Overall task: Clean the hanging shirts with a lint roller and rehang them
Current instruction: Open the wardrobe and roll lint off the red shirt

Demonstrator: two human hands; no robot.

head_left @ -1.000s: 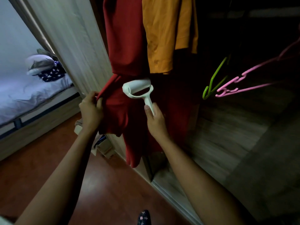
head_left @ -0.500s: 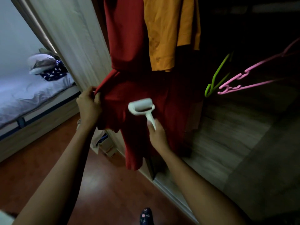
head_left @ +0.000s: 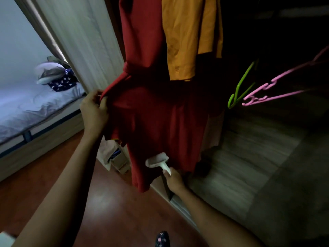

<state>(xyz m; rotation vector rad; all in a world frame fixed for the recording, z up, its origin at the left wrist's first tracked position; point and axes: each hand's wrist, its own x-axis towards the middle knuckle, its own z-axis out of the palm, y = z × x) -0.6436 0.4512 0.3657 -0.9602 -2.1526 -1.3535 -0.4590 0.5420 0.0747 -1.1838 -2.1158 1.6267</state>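
Observation:
A red shirt (head_left: 160, 118) hangs in the open wardrobe, with an orange shirt (head_left: 185, 38) hanging to its right. My left hand (head_left: 93, 111) pinches the red shirt's left edge and pulls it out to the left. My right hand (head_left: 174, 180) grips the handle of a white lint roller (head_left: 157, 162), whose head lies against the shirt's lower part near the hem.
A green hanger (head_left: 240, 86) and a pink hanger (head_left: 277, 90) hang at the right in the dark wardrobe. The wardrobe's wooden floor (head_left: 249, 157) lies below them. A bed (head_left: 32, 107) with pillows stands at the left. Small boxes (head_left: 117, 159) sit on the red-brown floor.
My right hand has run the lint roller down the red shirt from about mid-height to near the hem. My left hand keeps hold of the shirt's edge.

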